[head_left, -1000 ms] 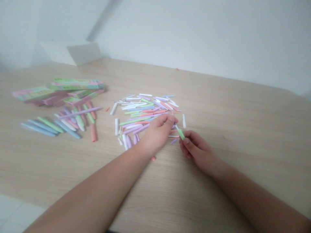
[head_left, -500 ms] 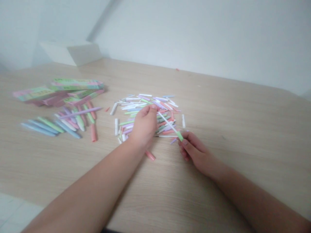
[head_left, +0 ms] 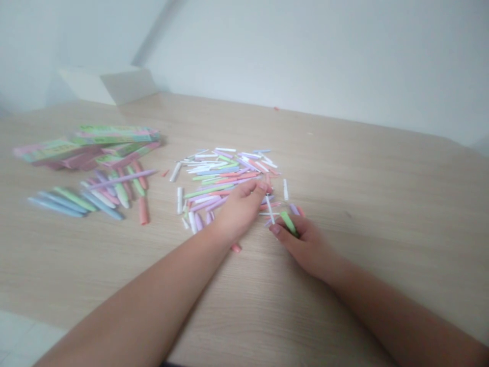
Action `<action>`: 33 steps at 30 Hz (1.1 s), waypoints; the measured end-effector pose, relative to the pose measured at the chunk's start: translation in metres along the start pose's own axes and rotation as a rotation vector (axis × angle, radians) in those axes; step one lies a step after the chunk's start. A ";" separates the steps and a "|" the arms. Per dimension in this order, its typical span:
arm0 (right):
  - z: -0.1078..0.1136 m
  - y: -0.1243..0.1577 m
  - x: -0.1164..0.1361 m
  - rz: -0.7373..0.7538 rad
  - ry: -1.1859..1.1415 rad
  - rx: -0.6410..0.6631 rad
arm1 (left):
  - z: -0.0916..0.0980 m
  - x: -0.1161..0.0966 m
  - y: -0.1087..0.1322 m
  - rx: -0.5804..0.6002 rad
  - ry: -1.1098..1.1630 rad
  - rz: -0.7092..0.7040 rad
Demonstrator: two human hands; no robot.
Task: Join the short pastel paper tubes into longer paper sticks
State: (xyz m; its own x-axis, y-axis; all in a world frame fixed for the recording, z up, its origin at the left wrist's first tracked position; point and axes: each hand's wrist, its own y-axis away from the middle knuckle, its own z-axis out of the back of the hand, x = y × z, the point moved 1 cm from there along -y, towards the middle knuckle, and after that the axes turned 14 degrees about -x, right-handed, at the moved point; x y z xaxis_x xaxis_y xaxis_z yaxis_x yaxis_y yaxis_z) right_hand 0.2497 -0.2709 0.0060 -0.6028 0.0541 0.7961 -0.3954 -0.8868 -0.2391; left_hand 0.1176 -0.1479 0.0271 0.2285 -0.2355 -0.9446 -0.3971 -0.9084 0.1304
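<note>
A loose pile of pastel pen parts lies on the wooden table: thin white refills, caps and barrels in green, purple, pink and blue. My right hand is closed on a short green pen piece, just right of the pile's near edge. A thin white refill sticks up out of that piece toward my left hand. My left hand's fingers are pinched together at the refill's upper end, over the pile.
Several finished pastel pens lie in a row to the left. Behind them lie flat colourful packs. A white box stands at the back left against the wall. A loose pink cap lies under my left wrist.
My left hand went out left over the pile, drawing the white refill out long, then came back right. The refill now shows shorter at the green piece. My right hand turned slightly.
</note>
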 end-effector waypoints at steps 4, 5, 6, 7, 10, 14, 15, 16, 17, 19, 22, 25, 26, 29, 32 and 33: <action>0.000 0.001 0.002 -0.003 0.008 -0.027 | 0.000 -0.004 0.003 0.022 -0.223 -0.058; 0.000 0.000 0.002 0.000 0.005 -0.033 | 0.000 -0.006 0.004 0.023 -0.246 -0.061; 0.000 0.000 0.002 0.006 0.002 -0.033 | -0.001 -0.007 0.004 0.024 -0.259 -0.059; 0.000 0.000 0.002 0.016 -0.002 -0.034 | -0.001 -0.009 0.005 0.026 -0.263 -0.053; 0.000 -0.001 0.002 0.038 -0.001 -0.049 | -0.002 -0.013 0.009 0.036 -0.227 -0.033; 0.000 -0.002 0.002 0.042 0.004 -0.069 | -0.002 -0.010 0.010 0.071 -0.187 0.001; 0.001 -0.001 0.002 0.046 -0.006 -0.088 | -0.003 -0.008 0.009 0.077 -0.160 0.010; 0.002 0.000 0.003 0.049 -0.026 -0.119 | -0.003 -0.006 0.007 0.074 -0.103 0.021; 0.003 0.001 0.003 0.056 -0.049 -0.162 | -0.005 -0.004 0.005 0.060 -0.014 0.033; 0.005 0.004 0.005 0.088 -0.074 -0.249 | -0.008 -0.001 0.001 0.017 0.209 0.060; 0.004 0.010 0.010 0.176 -0.003 -0.244 | -0.012 0.000 -0.001 -0.021 0.426 0.117; -0.002 0.012 0.013 0.229 0.108 -0.168 | -0.015 -0.001 0.003 -0.028 0.480 0.177; -0.003 0.013 0.014 0.246 0.136 -0.171 | -0.015 -0.001 0.005 -0.032 0.489 0.190; -0.004 0.014 0.015 0.370 0.181 -0.204 | -0.015 0.000 0.008 -0.043 0.517 0.210; -0.004 0.014 0.017 0.476 0.214 -0.170 | -0.018 0.004 0.012 -0.015 0.526 0.230; -0.005 0.013 0.018 0.471 0.226 -0.155 | -0.020 0.005 0.014 0.001 0.515 0.243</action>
State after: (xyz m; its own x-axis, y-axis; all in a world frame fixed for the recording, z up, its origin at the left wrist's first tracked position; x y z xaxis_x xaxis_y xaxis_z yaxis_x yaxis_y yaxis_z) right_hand 0.2302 -0.2796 0.0145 -0.8665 -0.2204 0.4479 -0.1337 -0.7621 -0.6335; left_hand 0.1307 -0.1686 0.0305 0.5345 -0.5759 -0.6186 -0.4934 -0.8069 0.3249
